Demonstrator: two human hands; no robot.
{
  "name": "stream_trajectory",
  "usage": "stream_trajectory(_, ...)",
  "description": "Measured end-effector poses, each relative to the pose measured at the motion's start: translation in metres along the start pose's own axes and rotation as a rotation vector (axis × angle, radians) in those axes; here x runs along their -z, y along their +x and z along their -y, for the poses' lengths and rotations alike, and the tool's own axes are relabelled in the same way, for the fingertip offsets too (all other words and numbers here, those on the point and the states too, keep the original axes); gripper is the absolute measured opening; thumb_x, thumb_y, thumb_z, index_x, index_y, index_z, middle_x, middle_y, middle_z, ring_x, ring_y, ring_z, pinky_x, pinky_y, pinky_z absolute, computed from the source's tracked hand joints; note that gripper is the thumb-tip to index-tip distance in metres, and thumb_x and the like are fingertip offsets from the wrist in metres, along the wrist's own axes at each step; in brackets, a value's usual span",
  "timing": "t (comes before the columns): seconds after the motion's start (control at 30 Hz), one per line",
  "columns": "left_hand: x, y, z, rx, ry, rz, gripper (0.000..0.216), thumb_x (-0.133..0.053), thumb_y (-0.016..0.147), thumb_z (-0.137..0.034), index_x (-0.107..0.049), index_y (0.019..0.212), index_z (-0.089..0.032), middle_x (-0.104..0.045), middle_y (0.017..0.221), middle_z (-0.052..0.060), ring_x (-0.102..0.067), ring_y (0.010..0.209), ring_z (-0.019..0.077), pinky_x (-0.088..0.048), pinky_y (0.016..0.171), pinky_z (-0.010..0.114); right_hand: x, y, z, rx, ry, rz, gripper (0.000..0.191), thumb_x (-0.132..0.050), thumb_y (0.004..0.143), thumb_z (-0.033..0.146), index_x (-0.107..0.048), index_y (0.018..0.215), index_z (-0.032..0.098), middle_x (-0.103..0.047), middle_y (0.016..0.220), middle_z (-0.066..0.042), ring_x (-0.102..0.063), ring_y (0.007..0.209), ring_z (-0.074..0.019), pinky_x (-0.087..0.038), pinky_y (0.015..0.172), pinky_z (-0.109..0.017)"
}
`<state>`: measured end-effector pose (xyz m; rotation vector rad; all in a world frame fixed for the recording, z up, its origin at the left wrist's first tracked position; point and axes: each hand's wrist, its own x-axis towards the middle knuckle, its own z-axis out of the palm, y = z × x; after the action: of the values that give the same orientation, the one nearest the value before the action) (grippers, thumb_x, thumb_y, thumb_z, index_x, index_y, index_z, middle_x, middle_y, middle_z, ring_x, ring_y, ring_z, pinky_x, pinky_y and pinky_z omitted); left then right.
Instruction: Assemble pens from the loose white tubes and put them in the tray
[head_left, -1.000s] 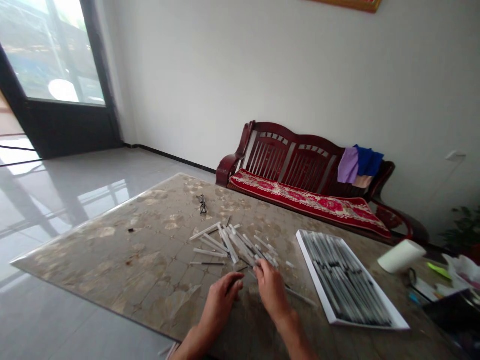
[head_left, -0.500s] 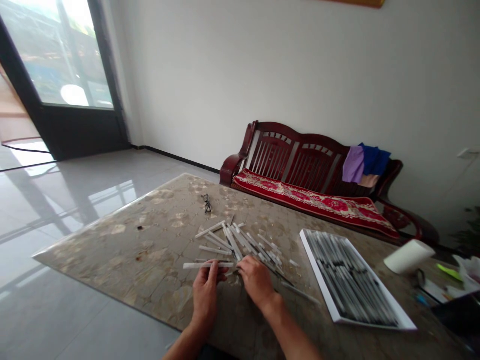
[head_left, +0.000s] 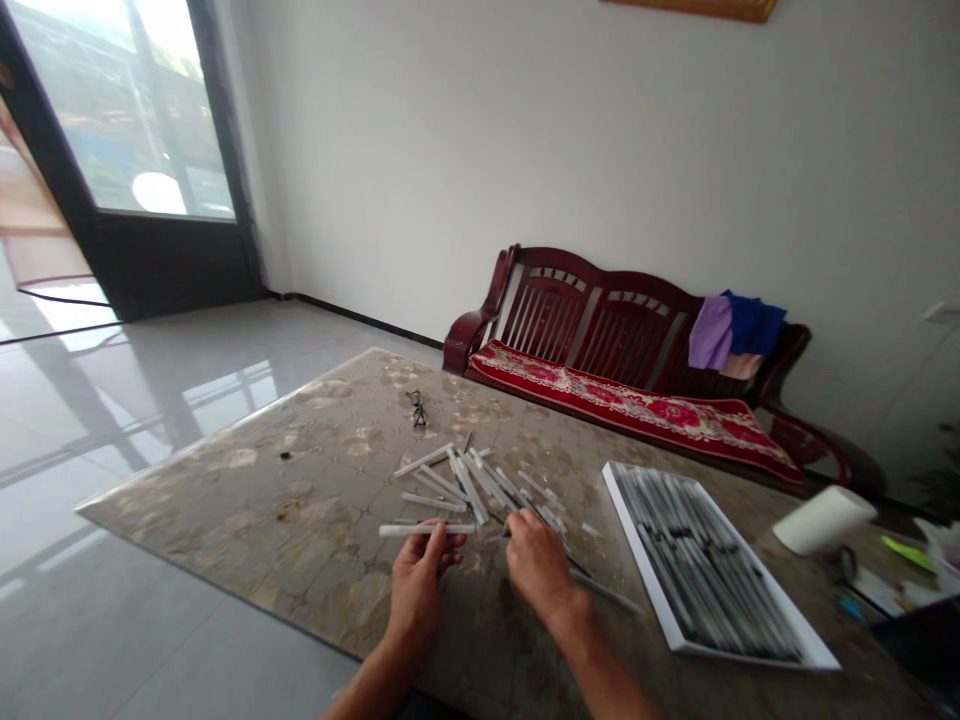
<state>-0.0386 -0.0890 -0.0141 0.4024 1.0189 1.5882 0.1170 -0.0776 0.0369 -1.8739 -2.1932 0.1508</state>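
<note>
My left hand [head_left: 417, 584] rests on the table with its fingers pinched on a white pen barrel [head_left: 424, 530] that lies crosswise. My right hand [head_left: 536, 562] is beside it, fingers curled down at the near edge of a pile of white pen barrels and thin dark refills [head_left: 480, 482]; what it holds is hidden. The pile spreads across the middle of the brown patterned table [head_left: 300, 500].
A white tray [head_left: 637, 580] full of grey pens lies to the right. Beyond it stand a white paper roll [head_left: 823, 520] and small clutter. Folded glasses [head_left: 417, 406] lie farther back. A dark wooden bench [head_left: 600, 330] with a red cushion stands behind the table.
My left hand has taken hold of a white barrel and keeps it crosswise in front of the pile. My right hand moved back to the pile's near edge.
</note>
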Motion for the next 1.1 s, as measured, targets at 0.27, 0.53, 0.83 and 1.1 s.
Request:
stream_trajectory(0.27, -0.012, -0.004, -0.001, 0.169, -0.16, 0.003, 0.03, -0.087, 0.064, -0.027, -0.065, 0.079, -0.013, -0.071, 0.072, 0.003, -0.072, 0.068, 0.0149, -0.055, 0.054, 0.018, 0.001, -0.023, -0.007, -0.352, 1.191, -0.312, 0.05, -0.056, 0.081, 0.065, -0.065, 0.089, 0.017, -0.07, 0.076, -0.006, -0.067, 0.066, -0.0194, -0.055, 0.054, -0.029)
stream_trajectory(0.53, -0.017, -0.008, 0.002, 0.275, -0.189, -0.001, 0.009, -0.069, 0.083, -0.008, -0.063, 0.077, -0.013, -0.071, 0.072, 0.003, -0.072, 0.065, 0.0125, -0.057, 0.054, 0.016, 0.008, -0.033, 0.007, -0.39, 1.299, -0.439, 0.055, -0.062, 0.075, 0.07, -0.065, 0.088, 0.017, -0.07, 0.073, -0.005, -0.066, 0.063, -0.0176, -0.056, 0.055, -0.029)
stream_trajectory(0.83, -0.02, -0.015, 0.0, 0.33, -0.176, 0.043, 0.012, -0.067, 0.084, -0.006, -0.062, 0.075, -0.013, -0.071, 0.07, 0.003, -0.072, 0.063, 0.0122, -0.057, 0.052, 0.016, 0.0, -0.034, 0.007, -0.349, 1.259, -0.402, 0.051, -0.06, 0.079, 0.066, -0.066, 0.089, 0.017, -0.069, 0.071, -0.005, -0.064, 0.06, -0.0172, -0.056, 0.057, -0.03)
stream_trajectory(1.1, -0.01, -0.019, -0.006, 0.37, -0.294, -0.018, 0.011, -0.063, 0.085, -0.003, -0.062, 0.082, -0.013, -0.07, 0.07, 0.0, -0.071, 0.059, 0.0102, -0.057, 0.049, 0.015, -0.02, -0.039, 0.002, -0.192, 1.101, -0.19, 0.026, -0.064, 0.08, 0.038, -0.07, 0.097, 0.018, -0.071, 0.082, -0.005, -0.065, 0.067, -0.0178, -0.051, 0.055, -0.025)
